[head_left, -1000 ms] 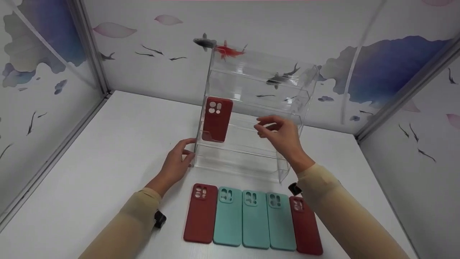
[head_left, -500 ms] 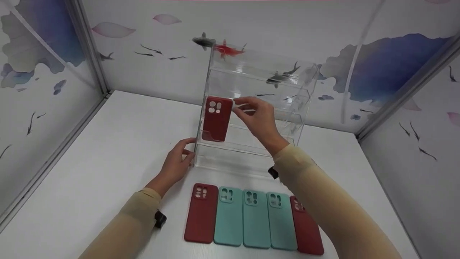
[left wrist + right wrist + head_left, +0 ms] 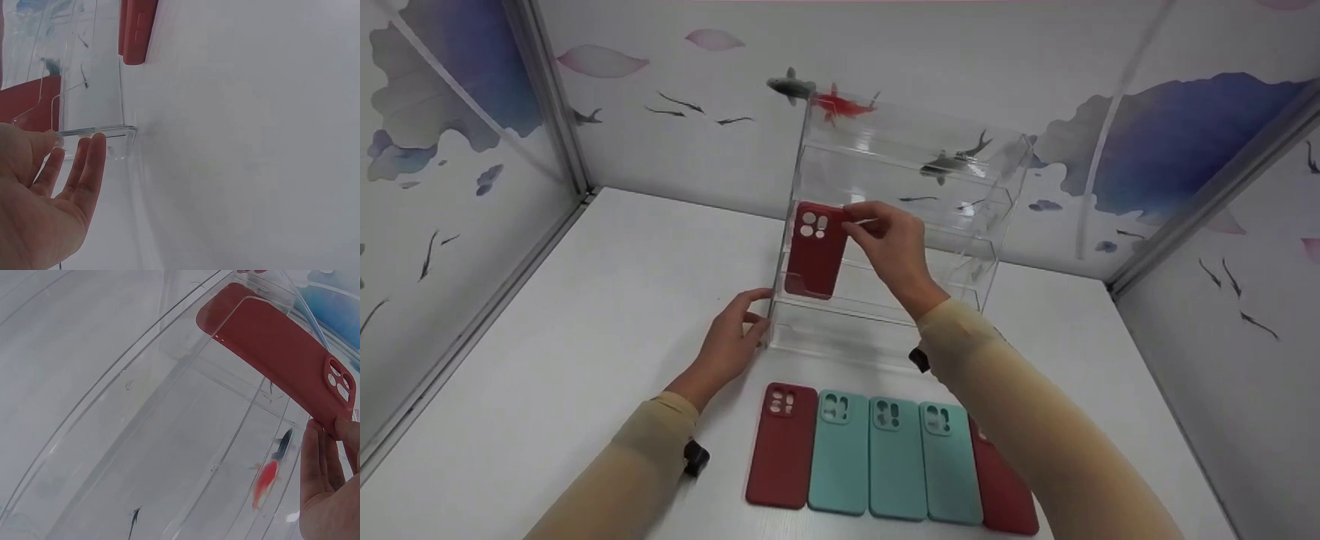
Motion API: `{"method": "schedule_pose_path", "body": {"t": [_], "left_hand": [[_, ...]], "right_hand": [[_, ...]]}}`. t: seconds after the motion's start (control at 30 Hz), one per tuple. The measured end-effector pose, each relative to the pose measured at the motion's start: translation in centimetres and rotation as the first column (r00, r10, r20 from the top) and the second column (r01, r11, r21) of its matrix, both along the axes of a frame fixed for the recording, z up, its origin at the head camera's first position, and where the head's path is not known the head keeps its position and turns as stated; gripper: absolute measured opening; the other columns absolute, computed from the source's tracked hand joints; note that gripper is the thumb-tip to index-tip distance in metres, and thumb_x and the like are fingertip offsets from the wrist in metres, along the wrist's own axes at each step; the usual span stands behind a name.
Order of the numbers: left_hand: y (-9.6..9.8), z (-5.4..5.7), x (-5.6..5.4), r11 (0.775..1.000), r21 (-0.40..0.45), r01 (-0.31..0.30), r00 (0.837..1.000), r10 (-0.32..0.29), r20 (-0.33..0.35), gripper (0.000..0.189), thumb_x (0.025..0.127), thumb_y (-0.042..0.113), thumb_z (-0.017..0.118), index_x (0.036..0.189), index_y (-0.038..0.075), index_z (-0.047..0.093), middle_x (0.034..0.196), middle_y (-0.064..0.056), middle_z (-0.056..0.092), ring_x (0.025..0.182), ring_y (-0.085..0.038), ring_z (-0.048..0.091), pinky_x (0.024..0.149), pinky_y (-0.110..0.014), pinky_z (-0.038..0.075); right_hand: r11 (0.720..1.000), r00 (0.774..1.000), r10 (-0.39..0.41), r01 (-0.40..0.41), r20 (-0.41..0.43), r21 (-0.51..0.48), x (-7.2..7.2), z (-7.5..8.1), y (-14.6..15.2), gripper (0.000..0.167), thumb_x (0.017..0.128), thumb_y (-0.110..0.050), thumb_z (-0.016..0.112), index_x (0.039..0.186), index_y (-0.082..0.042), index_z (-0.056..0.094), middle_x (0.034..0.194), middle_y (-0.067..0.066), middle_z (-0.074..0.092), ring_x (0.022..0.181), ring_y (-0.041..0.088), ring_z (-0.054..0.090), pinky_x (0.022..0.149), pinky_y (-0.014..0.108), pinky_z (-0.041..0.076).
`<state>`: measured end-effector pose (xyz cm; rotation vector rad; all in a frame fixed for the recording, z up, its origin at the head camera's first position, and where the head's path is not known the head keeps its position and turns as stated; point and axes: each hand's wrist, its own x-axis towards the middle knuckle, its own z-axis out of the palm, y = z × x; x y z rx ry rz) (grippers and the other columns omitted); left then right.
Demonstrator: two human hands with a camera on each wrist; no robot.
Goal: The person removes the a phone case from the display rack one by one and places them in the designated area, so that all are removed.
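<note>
In the head view, a red phone case leans in the left part of a tiered clear acrylic rack, its camera cutouts at the top. My right hand pinches the case's upper right edge between thumb and fingers. The right wrist view shows the same grip close to the cutouts, with the case's lower end behind a clear lip. My left hand touches the rack's left side near the bottom. Its fairly straight fingers lie against the side panel in the left wrist view.
In front of the rack lies a row of phone cases on the white table: a red case, teal cases, and another red case partly hidden by the right sleeve. Patterned walls enclose the table.
My right hand has moved left across the rack to the standing red case and now pinches its edge. The case looks almost unmoved. My left hand stays at the rack's side.
</note>
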<state>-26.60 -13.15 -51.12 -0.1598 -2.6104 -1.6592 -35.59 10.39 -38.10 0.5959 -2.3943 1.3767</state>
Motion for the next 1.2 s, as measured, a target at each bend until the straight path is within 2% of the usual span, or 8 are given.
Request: {"method": "schedule_pose_path", "body": {"t": [0.2,0.43,0.83,1.07,1.2], "left_hand": [[-0.1,0.3,-0.4,1.0,-0.021,-0.003,1.0,0.003,-0.005,0.049,0.106,0.012,0.057,0.153,0.021,0.043,0.153,-0.007,0.051,0.122,-0.024,0.062,0.089,-0.035,0.063],[0.0,0.2,-0.4,0.999,-0.035,0.006,1.0,-0.005,0.012,0.049,0.107,0.013,0.056,0.154,0.02,0.043,0.154,-0.002,0.05,0.122,-0.022,0.062,0.089,-0.034,0.062],[0.3,0.2,-0.2,1.0,-0.03,-0.009,1.0,0.01,0.028,0.049,0.107,0.014,0.055,0.154,0.02,0.043,0.155,-0.002,0.05,0.121,-0.021,0.063,0.089,-0.036,0.062],[0.3,0.2,0.0,1.0,-0.027,-0.013,1.0,0.014,0.025,0.049,0.107,0.013,0.055,0.154,0.02,0.043,0.154,-0.004,0.05,0.121,-0.022,0.063,0.09,-0.036,0.062],[0.1,-0.1,0.1,0.999,-0.028,-0.015,1.0,0.015,0.009,0.048,0.107,0.012,0.055,0.153,0.021,0.044,0.154,-0.004,0.05,0.119,-0.022,0.063,0.088,-0.035,0.063]], "right_hand": [[1.0,0.999,0.017,-0.018,-0.046,-0.021,0.0,0.6,1.0,0.02,0.094,-0.017,0.077,0.114,-0.016,0.078,0.107,0.003,0.078,0.091,0.015,0.076,0.087,0.031,0.065],[0.994,0.998,-0.011,0.005,-0.057,-0.107,0.3,0.6,2.7,0.019,0.093,-0.017,0.078,0.111,-0.013,0.079,0.106,0.006,0.079,0.091,0.019,0.077,0.085,0.028,0.065],[0.984,0.994,0.02,-0.039,-0.112,-0.173,2.5,1.4,5.5,0.022,0.092,-0.014,0.08,0.112,-0.009,0.078,0.105,0.009,0.079,0.088,0.022,0.077,0.082,0.025,0.065],[0.988,0.998,0.004,-0.013,-0.057,-0.157,4.4,1.3,8.7,0.023,0.092,-0.003,0.076,0.115,0.001,0.076,0.107,0.02,0.077,0.09,0.024,0.077,0.082,0.022,0.064],[0.99,1.0,-0.019,0.019,-0.002,-0.142,5.6,1.1,10.7,0.023,0.093,-0.009,0.077,0.116,-0.003,0.077,0.107,0.018,0.077,0.088,0.019,0.077,0.083,0.021,0.063]]}}
